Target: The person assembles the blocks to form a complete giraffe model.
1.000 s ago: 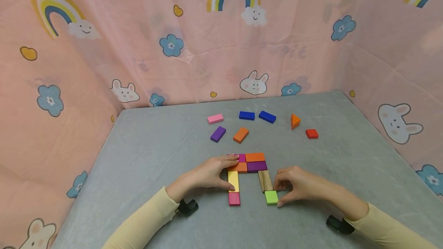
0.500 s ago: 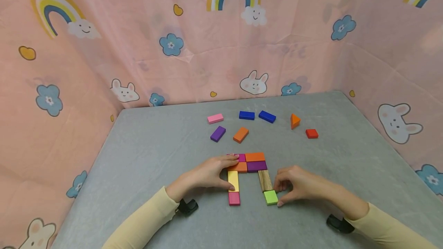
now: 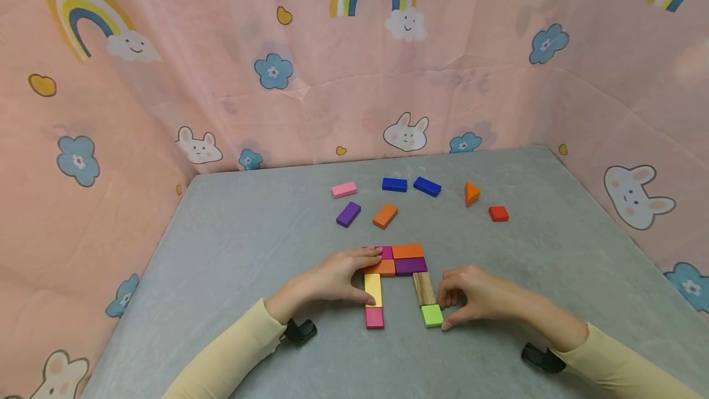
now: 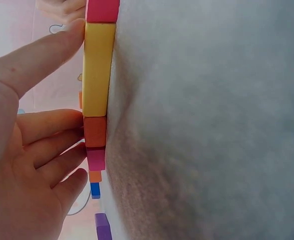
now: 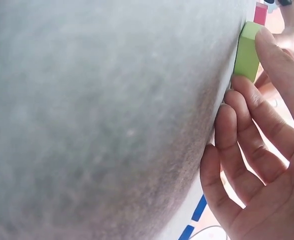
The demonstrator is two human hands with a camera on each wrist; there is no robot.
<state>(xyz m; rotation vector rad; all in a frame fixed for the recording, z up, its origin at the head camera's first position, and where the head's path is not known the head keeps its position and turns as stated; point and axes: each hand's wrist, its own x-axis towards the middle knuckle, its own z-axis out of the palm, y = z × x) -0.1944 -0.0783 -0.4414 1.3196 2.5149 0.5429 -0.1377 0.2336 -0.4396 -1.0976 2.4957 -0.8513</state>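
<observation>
In the head view, my left hand [image 3: 332,277] rests its fairly straight fingers on a magenta block [image 3: 388,252] and an orange block [image 3: 384,268]. Its thumb touches a yellow block [image 3: 373,287], with a dark pink block [image 3: 374,318] at that one's near end. My right hand [image 3: 479,294] has curled fingers, and its thumb and index finger pinch a light green block [image 5: 247,52] at its right side. That green block lies against the near end of a wood-grain block [image 3: 424,289]. A second orange block [image 3: 407,252] and a purple block [image 3: 410,266] complete the row between both legs.
Behind the arrangement lie a pink block [image 3: 344,189], two blue blocks [image 3: 395,185], a loose purple block [image 3: 348,215], a loose orange block [image 3: 385,216], an orange triangle [image 3: 472,194] and a red block [image 3: 498,213]. A pink patterned curtain [image 3: 310,109] borders the grey table [image 3: 249,214].
The green block has shifted slightly left under the wood-grain block and turned a little, my right hand following it slightly. My left hand has stayed in place.
</observation>
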